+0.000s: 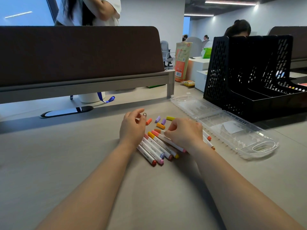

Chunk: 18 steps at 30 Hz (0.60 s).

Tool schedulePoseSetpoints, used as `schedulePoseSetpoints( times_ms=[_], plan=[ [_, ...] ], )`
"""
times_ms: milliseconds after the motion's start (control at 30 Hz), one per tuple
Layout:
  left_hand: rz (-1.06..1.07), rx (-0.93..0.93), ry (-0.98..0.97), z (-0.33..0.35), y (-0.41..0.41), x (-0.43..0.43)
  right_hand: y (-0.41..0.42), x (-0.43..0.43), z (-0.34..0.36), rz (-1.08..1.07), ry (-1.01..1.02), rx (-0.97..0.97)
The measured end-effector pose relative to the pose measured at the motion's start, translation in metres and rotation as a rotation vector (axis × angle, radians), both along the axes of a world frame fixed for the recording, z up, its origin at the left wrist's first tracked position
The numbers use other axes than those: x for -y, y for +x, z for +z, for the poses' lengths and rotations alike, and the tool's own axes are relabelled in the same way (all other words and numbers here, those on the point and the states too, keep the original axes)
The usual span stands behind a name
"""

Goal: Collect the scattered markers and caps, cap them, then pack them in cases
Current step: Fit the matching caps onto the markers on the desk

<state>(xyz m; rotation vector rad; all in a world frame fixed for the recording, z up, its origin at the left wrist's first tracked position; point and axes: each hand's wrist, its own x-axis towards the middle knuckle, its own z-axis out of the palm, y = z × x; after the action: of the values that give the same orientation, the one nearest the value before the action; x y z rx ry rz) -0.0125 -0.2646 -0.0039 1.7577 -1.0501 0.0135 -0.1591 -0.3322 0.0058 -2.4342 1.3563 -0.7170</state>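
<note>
"So, what is there, biggest first?"

"A grey desk (66,155), seen from the person's own head. Well beyond the right fingertips, off to their right, stands a black mesh file rack (232,72). Nearer, just past the right knuckles, a clear plastic case (196,106) lies open flat, with no markers in it that I can see."

"And the hands?"

"The left hand (132,128) sits over the far ends of the markers (157,147). Its fingers (140,112) are loosely curled and apart, and I cannot tell whether they hold anything small. The right hand (184,133) has its fingers (167,134) curled, the tips pinching the white barrel of one marker. The markers lie side by side, touching, under and between both hands. About five loose caps (160,125), orange, purple and yellow, lie scattered just beyond both sets of fingertips."

"How should the capping go?"

"My judgement: steady the barrel, match each cap's colour to the marker's coloured butt, and push straight along the barrel until it seats. Then lay every marker facing one way, ready for the case."

"Which way do they point?"

"Their long axes slant from far left to near right. The capped ends that show lie by the left fingers, and the small coloured butts point back toward the person."
</note>
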Motion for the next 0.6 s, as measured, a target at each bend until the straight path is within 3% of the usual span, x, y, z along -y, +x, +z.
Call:
schedulePoseSetpoints(
  times_ms=[167,400,600],
  plan=[
    [0.004,-0.014,0.008,-0.006,0.002,0.003,0.001,0.001,-0.001,0.024,0.0,-0.066],
    [0.004,-0.085,0.013,-0.013,0.012,0.003,-0.033,0.031,0.012,-0.04,0.333,0.17],
    [0.005,-0.102,0.027,-0.015,0.013,0.004,-0.033,0.033,0.008,-0.068,0.276,-0.075]
  ],
)
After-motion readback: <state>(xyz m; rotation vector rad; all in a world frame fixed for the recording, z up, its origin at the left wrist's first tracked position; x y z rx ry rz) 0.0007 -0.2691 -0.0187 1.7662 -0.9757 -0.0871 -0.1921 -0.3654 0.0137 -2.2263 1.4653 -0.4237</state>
